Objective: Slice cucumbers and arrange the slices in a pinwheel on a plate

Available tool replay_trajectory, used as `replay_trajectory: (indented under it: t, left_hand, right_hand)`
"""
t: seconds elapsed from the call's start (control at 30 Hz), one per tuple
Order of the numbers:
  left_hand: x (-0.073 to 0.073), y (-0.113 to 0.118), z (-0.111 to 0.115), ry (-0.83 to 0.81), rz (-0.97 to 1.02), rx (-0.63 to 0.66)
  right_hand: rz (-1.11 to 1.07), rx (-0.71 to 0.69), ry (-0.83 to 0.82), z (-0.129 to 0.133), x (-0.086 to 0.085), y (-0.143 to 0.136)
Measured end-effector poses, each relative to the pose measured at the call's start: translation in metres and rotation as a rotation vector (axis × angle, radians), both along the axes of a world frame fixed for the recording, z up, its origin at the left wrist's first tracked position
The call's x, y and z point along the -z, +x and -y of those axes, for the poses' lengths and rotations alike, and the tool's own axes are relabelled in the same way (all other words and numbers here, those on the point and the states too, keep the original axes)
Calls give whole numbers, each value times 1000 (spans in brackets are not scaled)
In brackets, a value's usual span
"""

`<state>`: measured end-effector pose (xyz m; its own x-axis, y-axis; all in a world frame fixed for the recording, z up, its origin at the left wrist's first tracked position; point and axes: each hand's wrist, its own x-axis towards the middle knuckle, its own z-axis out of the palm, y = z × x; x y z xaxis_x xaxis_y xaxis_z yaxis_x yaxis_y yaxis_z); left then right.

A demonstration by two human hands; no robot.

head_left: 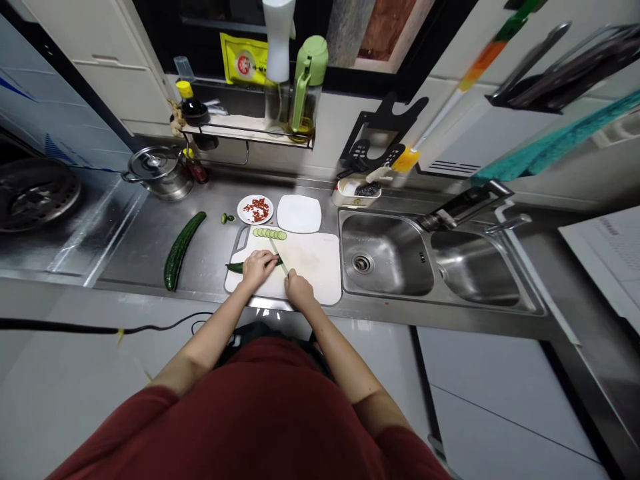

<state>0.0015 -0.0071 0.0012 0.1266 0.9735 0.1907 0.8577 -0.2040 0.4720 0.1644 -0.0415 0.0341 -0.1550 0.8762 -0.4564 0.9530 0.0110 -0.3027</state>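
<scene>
My left hand (259,268) is closed over a dark green cucumber (235,267) lying on the white cutting board (320,267). My right hand (299,289) grips a knife (279,256), its blade angled up and left against the cucumber's right end, beside my left fingertips. A row of several pale cucumber slices (270,233) lies along the board's upper left edge. Behind the board are a plate of chopped red pieces (255,209) and a bare white square plate (299,213). A whole cucumber (184,251) rests on the steel counter at the left.
Small green cucumber ends (225,218) lie left of the red pieces' plate. A double sink (387,257) adjoins the board's right side. A lidded pot (159,172) stands at the back left, under a bottle shelf (240,127). A black cable (100,327) crosses the lower left.
</scene>
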Motion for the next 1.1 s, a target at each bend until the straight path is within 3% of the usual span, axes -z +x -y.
replay_trajectory:
  t: [1.1]
  left_hand:
    - [-3, 1, -1, -51, 21, -25]
  right_hand:
    - [24, -27, -44, 10, -14, 9]
